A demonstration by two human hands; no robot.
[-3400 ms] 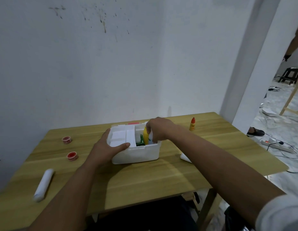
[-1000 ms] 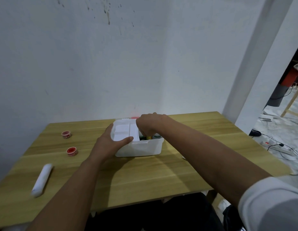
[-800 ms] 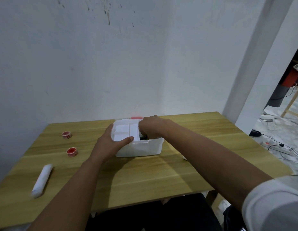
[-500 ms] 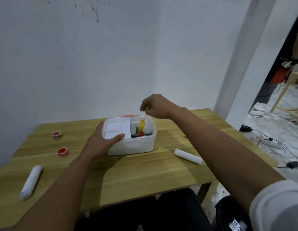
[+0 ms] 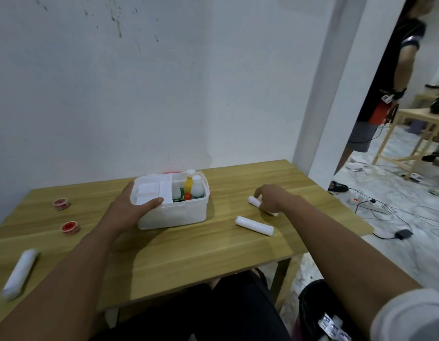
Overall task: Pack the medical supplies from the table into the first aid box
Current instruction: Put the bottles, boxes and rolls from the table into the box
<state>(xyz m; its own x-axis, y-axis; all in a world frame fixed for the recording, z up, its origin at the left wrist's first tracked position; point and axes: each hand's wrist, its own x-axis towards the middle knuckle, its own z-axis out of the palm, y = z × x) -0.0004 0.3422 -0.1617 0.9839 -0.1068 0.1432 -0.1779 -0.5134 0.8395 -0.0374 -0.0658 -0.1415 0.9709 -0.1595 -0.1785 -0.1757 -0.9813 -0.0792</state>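
Note:
The white first aid box (image 5: 179, 214) stands open mid-table. My left hand (image 5: 130, 207) grips its left rim, thumb over the white inner tray. Inside its right compartment stand a yellow bottle (image 5: 188, 183), a white bottle (image 5: 197, 187) and a green item. To the right, my right hand (image 5: 270, 198) rests on the table with its fingers closed around a white bandage roll (image 5: 254, 201). A second white roll (image 5: 254, 225) lies just in front of it. A third white roll (image 5: 19, 271) lies at the table's left front. Two red tape rolls (image 5: 61, 203) (image 5: 70, 227) sit at the left.
The wooden table (image 5: 189, 252) stands against a white wall, with a white pillar at its right rear corner. Beyond the pillar a person stands on a floor strewn with cables and a power strip (image 5: 368, 205). A dark bin (image 5: 321, 313) sits at the lower right.
My right hand left the box, rose above it, then came down to the right onto a white roll. The bottles it covered now show in the box. My left hand stayed on the box.

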